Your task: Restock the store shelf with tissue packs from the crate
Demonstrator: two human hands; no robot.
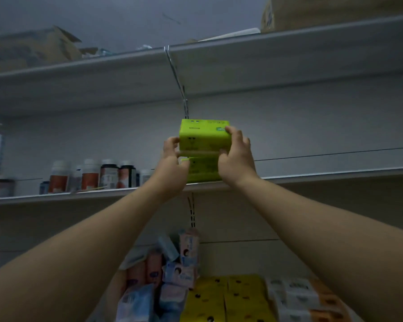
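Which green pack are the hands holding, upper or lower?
The upper green pack: left hand and right hand grip its ends. The lower green pack rests on the shelf.

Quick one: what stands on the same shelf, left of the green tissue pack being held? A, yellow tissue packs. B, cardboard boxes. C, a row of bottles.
C: the bottles stand on the shelf left of the green tissue pack; the cardboard boxes sit higher, the yellow tissue packs lower.

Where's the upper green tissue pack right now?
Centre of head view: the bright green tissue pack is held between left hand and right hand, above a second green pack on the white metal shelf, right of the bottles.
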